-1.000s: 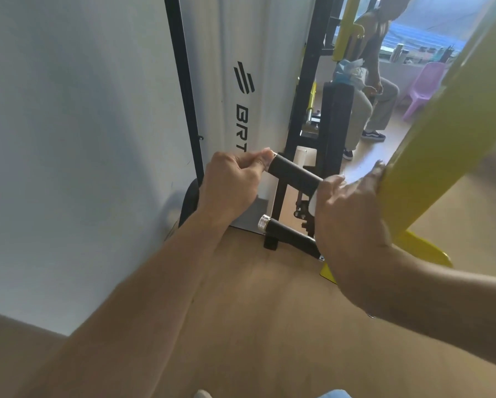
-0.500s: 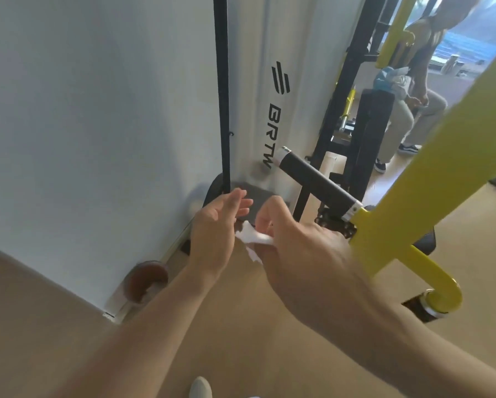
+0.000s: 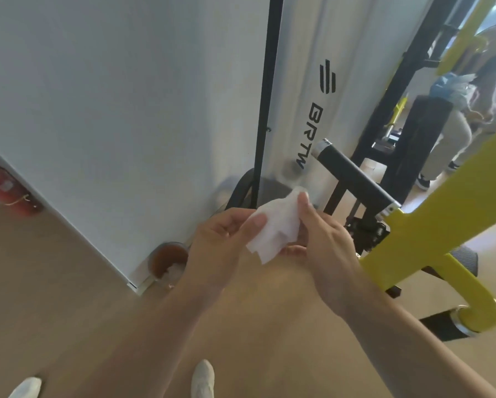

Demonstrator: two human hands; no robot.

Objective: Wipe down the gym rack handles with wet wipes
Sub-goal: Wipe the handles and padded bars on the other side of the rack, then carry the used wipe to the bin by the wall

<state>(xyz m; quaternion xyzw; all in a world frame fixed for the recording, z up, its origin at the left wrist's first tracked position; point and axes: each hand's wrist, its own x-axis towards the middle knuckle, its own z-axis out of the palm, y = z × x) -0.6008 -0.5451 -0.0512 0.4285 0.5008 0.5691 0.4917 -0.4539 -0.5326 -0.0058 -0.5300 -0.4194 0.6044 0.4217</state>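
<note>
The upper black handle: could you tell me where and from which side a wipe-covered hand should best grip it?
Probably mid-length on the upper black handle, from above: the bar slants down to the yellow frame, its capped end free. Both hands, left hand and right hand, hold the wipe.

A gym: a yellow-and-black weight machine frame [image 3: 430, 225] with padded black handles [image 3: 356, 179], a branded white shroud [image 3: 321, 90], a black upholstered pad [image 3: 422, 130], wood-look floor [image 3: 69, 268], and a red fire extinguisher [image 3: 0, 185] by the wall.
</note>
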